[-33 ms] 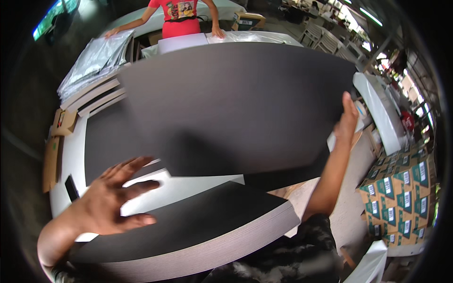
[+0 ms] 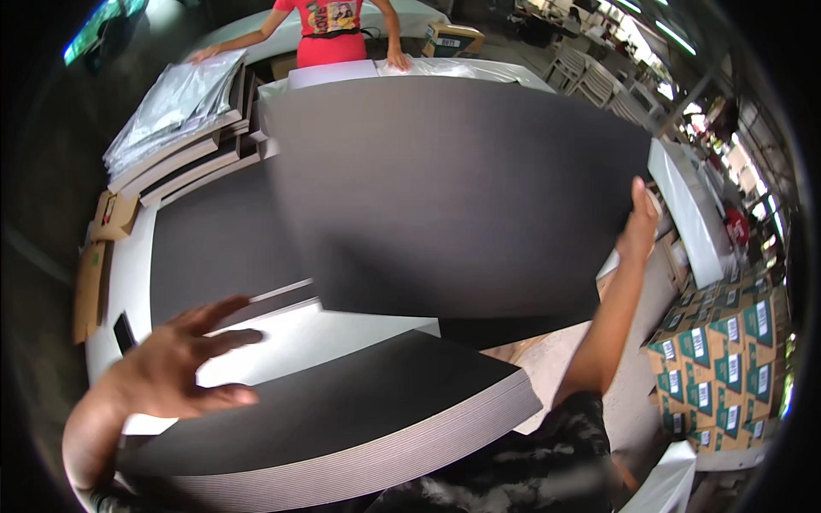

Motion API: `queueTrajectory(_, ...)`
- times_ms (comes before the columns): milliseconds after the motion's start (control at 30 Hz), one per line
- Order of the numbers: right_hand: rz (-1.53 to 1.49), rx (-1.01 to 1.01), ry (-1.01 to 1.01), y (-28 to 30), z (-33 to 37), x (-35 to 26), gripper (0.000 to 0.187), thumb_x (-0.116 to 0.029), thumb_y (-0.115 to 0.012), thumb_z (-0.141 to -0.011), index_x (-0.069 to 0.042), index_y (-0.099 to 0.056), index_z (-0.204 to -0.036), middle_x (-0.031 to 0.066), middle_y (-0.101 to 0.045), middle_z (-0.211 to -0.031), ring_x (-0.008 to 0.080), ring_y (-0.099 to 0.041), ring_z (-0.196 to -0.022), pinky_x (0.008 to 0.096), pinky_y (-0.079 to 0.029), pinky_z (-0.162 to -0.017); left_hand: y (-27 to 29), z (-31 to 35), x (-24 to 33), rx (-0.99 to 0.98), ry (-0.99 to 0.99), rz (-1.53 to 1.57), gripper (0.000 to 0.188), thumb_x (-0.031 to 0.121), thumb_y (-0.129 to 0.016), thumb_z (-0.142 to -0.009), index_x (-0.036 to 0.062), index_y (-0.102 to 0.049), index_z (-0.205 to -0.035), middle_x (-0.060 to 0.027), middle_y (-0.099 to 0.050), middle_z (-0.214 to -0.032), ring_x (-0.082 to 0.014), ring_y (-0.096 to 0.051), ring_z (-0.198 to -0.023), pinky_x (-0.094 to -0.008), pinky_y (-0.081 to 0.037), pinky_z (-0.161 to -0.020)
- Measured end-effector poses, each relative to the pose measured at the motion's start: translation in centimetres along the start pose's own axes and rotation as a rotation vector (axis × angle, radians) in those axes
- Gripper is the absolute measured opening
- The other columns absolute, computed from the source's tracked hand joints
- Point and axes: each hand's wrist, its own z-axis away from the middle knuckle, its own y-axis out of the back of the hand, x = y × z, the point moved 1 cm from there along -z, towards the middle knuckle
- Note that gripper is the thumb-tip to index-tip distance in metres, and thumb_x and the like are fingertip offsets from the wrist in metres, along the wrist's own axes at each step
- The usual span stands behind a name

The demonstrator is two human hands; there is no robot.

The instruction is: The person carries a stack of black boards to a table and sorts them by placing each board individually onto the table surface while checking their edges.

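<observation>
My right hand (image 2: 637,224) grips the right edge of a large dark grey sheet (image 2: 453,197), which is lifted off the table and tilted over its middle. My left hand (image 2: 175,369) hovers with fingers spread and holds nothing. It is just above the near left corner of a thick stack of dark sheets (image 2: 359,419) at the table's front edge. Another dark sheet (image 2: 214,248) lies flat on the white table (image 2: 291,342) behind my left hand, partly hidden by the lifted one.
A person in a red shirt (image 2: 329,34) stands at the far side, hands on the table. Stacked boards under clear plastic (image 2: 175,107) sit far left. Cardboard pieces (image 2: 90,286) lie left; green-and-white cartons (image 2: 723,359) are piled right, beside a white panel (image 2: 684,209).
The lifted sheet's left edge has shifted a little to the right. My left hand has moved slightly toward the left.
</observation>
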Motion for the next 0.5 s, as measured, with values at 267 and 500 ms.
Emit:
queueTrajectory(267,1.059,0.192,-0.419,24.3,-11.4,15.7,0.064,-0.044,-0.057,-0.087,0.009,-0.048,-0.123,0.0257,-0.047,-0.128,0.0314,-0.049,-0.116,0.0352,-0.037,-0.097,2.0,16.6,-11.5,0.344,0.651,0.503,0.072,0.065,-0.036,-0.086,0.0121,-0.041,-0.134,-0.0136,-0.049,-0.130,-0.0285,-0.046,-0.119,-0.0399,-0.034,-0.098)
queueTrajectory(500,1.492,0.135,-0.159,20.0,-8.6,21.7,0.057,-0.032,-0.061,-0.084,0.002,-0.046,-0.127,0.0237,-0.039,-0.136,0.0359,-0.040,-0.124,0.0399,-0.035,-0.100,-13.9,33.5,-20.0,0.804,0.369,1.390,0.076,0.066,-0.024,-0.088,0.0133,-0.029,-0.142,-0.0091,-0.040,-0.139,-0.0258,-0.038,-0.126,-0.0447,-0.027,-0.101)
